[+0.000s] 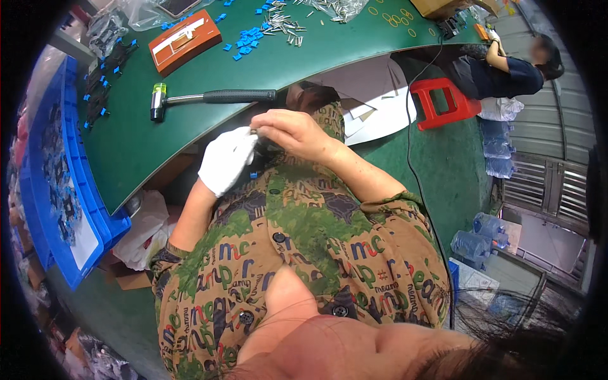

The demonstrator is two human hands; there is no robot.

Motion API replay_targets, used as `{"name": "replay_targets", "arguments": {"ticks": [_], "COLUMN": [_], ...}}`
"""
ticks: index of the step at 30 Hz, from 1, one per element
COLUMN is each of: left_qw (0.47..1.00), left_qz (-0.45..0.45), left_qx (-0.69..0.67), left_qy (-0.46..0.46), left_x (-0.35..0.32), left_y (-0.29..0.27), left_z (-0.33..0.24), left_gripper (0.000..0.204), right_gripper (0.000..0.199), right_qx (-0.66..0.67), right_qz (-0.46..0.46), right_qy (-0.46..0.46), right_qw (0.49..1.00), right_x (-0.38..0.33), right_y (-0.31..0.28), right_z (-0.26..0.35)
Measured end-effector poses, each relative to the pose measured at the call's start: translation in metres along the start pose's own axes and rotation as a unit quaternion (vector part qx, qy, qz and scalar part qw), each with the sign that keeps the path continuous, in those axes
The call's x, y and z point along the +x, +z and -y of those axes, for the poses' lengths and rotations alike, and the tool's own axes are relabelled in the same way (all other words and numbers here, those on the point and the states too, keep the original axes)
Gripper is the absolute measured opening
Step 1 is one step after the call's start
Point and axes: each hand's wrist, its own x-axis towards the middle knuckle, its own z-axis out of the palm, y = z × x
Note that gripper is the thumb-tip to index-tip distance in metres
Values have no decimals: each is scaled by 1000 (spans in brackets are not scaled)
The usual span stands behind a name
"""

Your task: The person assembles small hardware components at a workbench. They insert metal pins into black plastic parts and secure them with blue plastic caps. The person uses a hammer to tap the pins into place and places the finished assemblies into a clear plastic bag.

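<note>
My left hand, in a white glove, is closed, its fingertips meeting those of my bare right hand in front of my body by the table's near edge. Between the fingertips shows a speck of something small and dark; the fingers hide its kind. My right hand is pinched, thumb and fingers together. Just below the glove a small blue piece shows against my shirt; I cannot tell whether it belongs to what I hold. Beyond my hands a mallet with a black grip and a yellow-and-black head lies on the green table.
Farther back lie an orange box, blue clips, metal pins and yellow rings. Black parts with blue clips sit at the left table edge. A blue tray stands left. Right are a red stool, a cable and a seated person.
</note>
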Motion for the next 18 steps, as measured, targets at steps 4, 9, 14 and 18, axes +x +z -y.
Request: {"name": "replay_targets", "arguments": {"ticks": [4, 9, 14, 18], "left_qw": [995, 990, 995, 994], "left_qz": [19, 48, 62, 78], "left_qx": [-90, -133, -52, -48], "left_qy": [30, 31, 61, 56], "left_x": [-6, -10, -7, -6], "left_y": [0, 4, 6, 7], "left_z": [16, 15, 21, 23], "left_gripper": [31, 33, 32, 32], "right_gripper": [32, 25, 26, 21], "right_qx": [-124, -152, -188, -210], "right_qz": [20, 7, 22, -9], "right_qy": [-97, -155, -150, -150], "right_qw": [987, 976, 970, 966], "right_x": [2, -1, -8, -16], "right_y": [-6, -2, 1, 7], "right_z": [-1, -10, -15, -16]}}
